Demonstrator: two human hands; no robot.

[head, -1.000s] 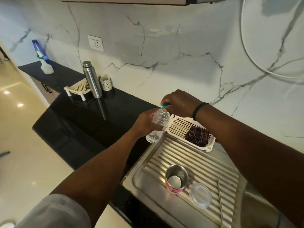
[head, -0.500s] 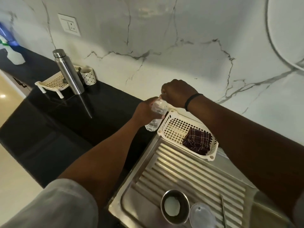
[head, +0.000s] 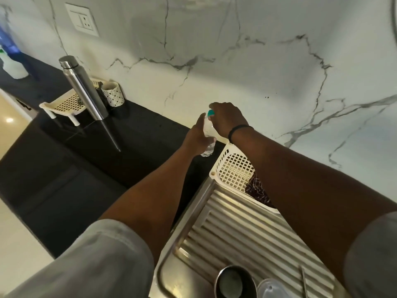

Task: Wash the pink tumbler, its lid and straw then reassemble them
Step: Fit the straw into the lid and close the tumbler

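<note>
The tumbler (head: 235, 281) stands upright on the ribbed steel drainboard (head: 242, 229) at the bottom edge; only its steel rim and inside show. Its clear lid (head: 272, 289) lies flat just right of it, and the thin metal straw (head: 304, 280) lies further right. Both hands are far from them, over the black counter. My left hand (head: 196, 138) grips the body of a small clear plastic bottle (head: 208, 136). My right hand (head: 228, 118) closes over the bottle's teal cap (head: 211, 113) from above.
A white perforated basket (head: 233, 168) with a dark checked cloth (head: 256, 190) sits at the drainboard's back. On the black counter (head: 129, 134) to the left stand a steel flask (head: 83, 89), a patterned cup (head: 112, 93), a white rack (head: 64, 105) and a spray bottle (head: 10, 59).
The view has tilted up and left, so the tumbler, lid and straw slid to the bottom edge. The bottle has moved slightly away from the basket, and its teal cap shows again.
</note>
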